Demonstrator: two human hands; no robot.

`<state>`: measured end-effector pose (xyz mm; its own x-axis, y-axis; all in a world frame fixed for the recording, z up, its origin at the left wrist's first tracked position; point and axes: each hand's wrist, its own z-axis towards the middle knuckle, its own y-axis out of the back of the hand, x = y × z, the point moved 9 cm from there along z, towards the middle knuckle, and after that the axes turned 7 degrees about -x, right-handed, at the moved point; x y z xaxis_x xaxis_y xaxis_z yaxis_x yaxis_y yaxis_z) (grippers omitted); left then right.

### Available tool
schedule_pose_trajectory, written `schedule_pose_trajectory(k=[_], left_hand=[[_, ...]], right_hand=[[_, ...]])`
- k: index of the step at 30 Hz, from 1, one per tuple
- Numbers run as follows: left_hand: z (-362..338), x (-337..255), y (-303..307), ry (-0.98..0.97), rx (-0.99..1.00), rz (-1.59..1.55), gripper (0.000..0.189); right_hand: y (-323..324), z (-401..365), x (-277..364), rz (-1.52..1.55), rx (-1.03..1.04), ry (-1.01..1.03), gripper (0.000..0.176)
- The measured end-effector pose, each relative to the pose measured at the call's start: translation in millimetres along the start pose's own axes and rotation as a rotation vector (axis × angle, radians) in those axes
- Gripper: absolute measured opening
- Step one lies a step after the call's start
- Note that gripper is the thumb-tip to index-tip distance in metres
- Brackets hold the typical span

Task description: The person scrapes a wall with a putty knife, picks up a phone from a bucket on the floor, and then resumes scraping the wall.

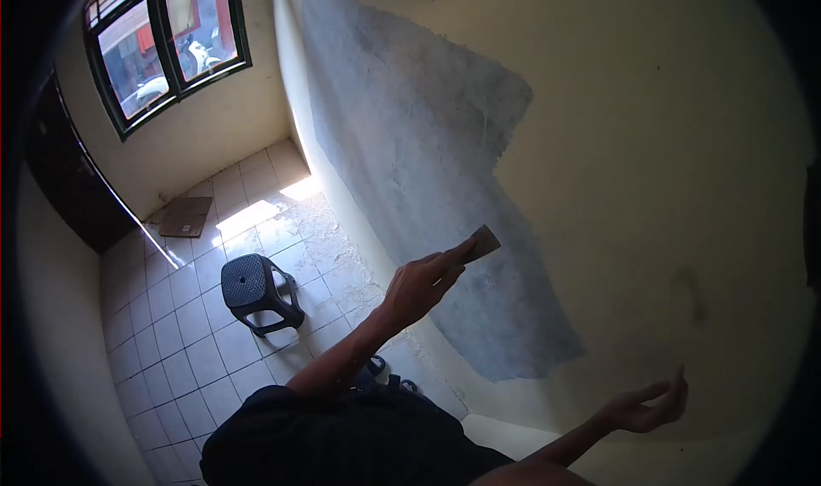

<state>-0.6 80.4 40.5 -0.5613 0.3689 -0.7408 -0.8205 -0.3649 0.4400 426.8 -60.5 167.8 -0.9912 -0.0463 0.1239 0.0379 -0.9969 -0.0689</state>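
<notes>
My left hand [422, 284] is closed around a small, flat, brownish piece of folded sandpaper [486, 241], whose free end sticks out past the fingers. It overlaps the lower part of a grey bare patch [419, 135] on the cream wall [624, 169]. The patch has ragged edges and a mottled surface. Lower right, my right hand [652, 407] is raised near the wall with nothing in it, its fingers loosely curled and apart.
A dark plastic stool [245, 281] stands on the white tiled floor [184, 336]. Pale flakes and dust [338, 246] lie along the wall's foot. A piece of cardboard [186, 217] is on the floor near the dark door [73, 169]. Above is a barred window [167, 45].
</notes>
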Motion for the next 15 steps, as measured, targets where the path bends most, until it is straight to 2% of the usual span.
schedule_pose_trajectory(k=[2,3,5,6,9,13,14,15], left_hand=[[12,2,15,-0.074,-0.086,0.124,0.064],[-97,-15,41,0.109,0.104,0.240,0.064],[-34,-5,3,-0.018,-0.053,0.259,0.063],[-1,-1,-6,0.058,-0.049,0.256,0.063],[3,4,-2,0.045,-0.091,0.293,0.062],[4,12,12,0.049,-0.120,0.420,0.063],[5,13,16,-0.067,-0.207,0.418,0.067],[8,15,18,-0.063,-0.214,0.420,0.066]], right_hand=[[-4,8,13,-0.183,-0.080,0.152,0.034],[67,-2,5,-0.231,0.216,0.151,0.035],[7,13,-11,-0.268,0.058,0.267,0.037],[-16,16,-14,-0.239,-0.062,0.302,0.037],[-29,9,-14,-0.173,-0.133,0.362,0.039],[-21,6,-20,-0.132,-0.126,0.365,0.039],[-19,2,-23,-0.120,-0.126,0.362,0.040],[-19,0,-26,-0.123,-0.115,0.356,0.040]])
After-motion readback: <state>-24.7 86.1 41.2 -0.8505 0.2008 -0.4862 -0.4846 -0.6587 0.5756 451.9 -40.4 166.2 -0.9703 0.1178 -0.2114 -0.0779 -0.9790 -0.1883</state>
